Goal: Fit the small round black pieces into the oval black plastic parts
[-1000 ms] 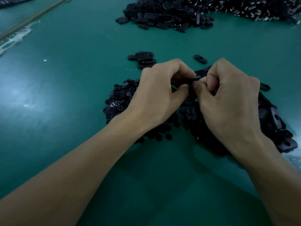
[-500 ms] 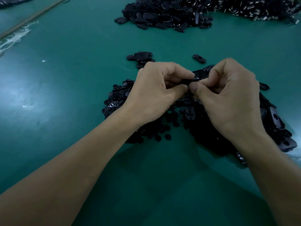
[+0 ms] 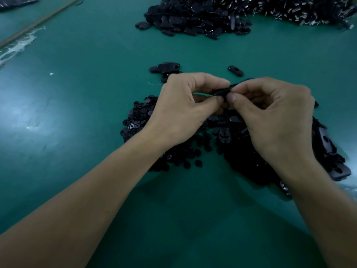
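Observation:
My left hand (image 3: 181,111) and my right hand (image 3: 274,117) meet above the near pile, and together they pinch one oval black plastic part (image 3: 225,91) between thumbs and forefingers. Whether a small round piece sits in it is hidden by the fingertips. Beneath my left hand lies a heap of small round black pieces (image 3: 137,120). Under my right hand and wrist spreads a heap of oval black parts (image 3: 326,147).
The green table (image 3: 77,93) also carries a few oval parts (image 3: 167,67) just beyond my left hand and a single one (image 3: 235,70) beyond the right. A large pile of black parts (image 3: 193,18) lies at the far edge, with metal-tipped pieces (image 3: 301,10) to its right.
My hands have shifted slightly apart at the knuckles, and the oval part now shows more plainly between the fingertips. The grip of both hands on it has held.

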The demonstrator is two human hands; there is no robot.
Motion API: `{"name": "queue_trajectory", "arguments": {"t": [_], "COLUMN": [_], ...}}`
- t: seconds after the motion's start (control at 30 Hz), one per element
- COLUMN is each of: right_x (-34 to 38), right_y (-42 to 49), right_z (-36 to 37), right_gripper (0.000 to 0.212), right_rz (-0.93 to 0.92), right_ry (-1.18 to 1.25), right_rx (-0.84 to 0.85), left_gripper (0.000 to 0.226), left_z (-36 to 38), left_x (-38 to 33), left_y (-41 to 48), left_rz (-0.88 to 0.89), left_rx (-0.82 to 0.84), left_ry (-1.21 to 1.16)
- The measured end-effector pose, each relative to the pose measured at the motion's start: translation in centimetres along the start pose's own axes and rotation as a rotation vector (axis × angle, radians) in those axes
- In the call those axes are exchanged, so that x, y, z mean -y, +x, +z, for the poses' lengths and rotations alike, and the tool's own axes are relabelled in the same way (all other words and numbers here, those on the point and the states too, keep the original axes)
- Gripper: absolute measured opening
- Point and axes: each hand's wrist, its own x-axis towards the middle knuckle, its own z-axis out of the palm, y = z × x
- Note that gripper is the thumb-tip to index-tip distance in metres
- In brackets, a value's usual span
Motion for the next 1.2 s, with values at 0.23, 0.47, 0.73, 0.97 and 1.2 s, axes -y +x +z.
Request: {"name": "queue_trajectory", "arguments": {"t": [0.23, 0.47, 0.73, 0.97, 1.2], "right_x": [0.28, 0.35, -0.12, -0.26, -0.21], "right_y": [-0.70, -0.24, -0.13, 0.14, 0.15], "right_z": [0.39, 0.29, 0.38, 0.22, 0.19], "right_gripper": [0.007, 0.022, 0.015, 0.016, 0.017], "right_rz": [-0.095, -0.015, 0.035, 0.042, 0.028], "right_ry": [-0.096, 0.026, 0.109, 0.144, 0.168], "right_rx": [-0.023, 0.000, -0.017, -0.004, 0.020], "left_gripper": [0.022, 0.025, 0.024, 0.022, 0.021], "left_z": [0.11, 0.13, 0.05, -0.03, 0.00], "left_x": [-0.12, -0.32, -0.19, -0.10, -0.12], "left_y": [-0.13, -0.10, -0.04, 0.07, 0.10], "left_rz": [-0.022, -0.012, -0.005, -0.005, -0.005], "left_rx": [0.010, -0.026, -0.049, -0.055, -0.058], "left_ry": [-0.042, -0.110, -0.129, -0.117, -0.116]}}
